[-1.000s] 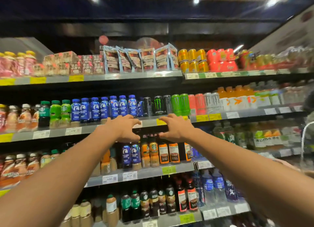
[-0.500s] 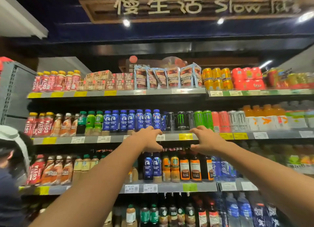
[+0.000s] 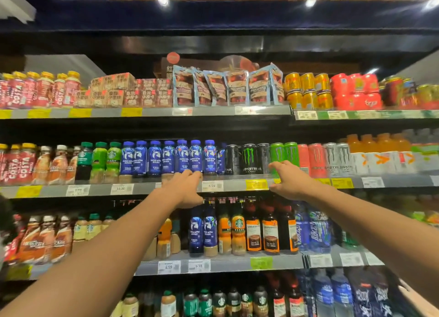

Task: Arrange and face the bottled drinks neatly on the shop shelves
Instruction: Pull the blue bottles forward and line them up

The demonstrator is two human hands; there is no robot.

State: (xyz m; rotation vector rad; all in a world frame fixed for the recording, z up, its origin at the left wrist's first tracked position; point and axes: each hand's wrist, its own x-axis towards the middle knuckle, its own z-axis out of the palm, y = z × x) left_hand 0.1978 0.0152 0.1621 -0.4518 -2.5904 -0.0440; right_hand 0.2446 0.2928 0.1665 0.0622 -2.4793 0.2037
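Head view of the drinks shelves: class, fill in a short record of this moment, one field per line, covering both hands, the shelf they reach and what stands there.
left hand: fingers at the base of the blue bottles, gripping nothing
right hand: open, fingers extended by the green cans
shelf reached: second shelf from the top
between the hands: black Monster cans
price tags: white and yellow, on the shelf edge

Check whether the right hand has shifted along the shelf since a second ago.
Yes. The right hand has moved rightward along the shelf edge: from below the black Monster cans to the green cans.
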